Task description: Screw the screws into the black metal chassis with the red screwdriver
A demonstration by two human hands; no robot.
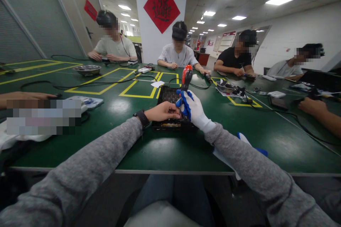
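Observation:
My right hand, in a white and blue work glove, is closed around a screwdriver. Its red and black handle points up and its thin shaft runs down between the fingers. My left hand is bare, with a dark band at the wrist. Its fingertips are pinched together beside the lower end of the shaft; what they hold, if anything, is too small to make out. Both hands are over a black box-like case with dark parts inside, and they hide part of it.
A white and blue glove lies right of my forearm. Several people sit around the green table, with a metal bowl, a white power strip and black cables on it. A blue-white packet lies at left.

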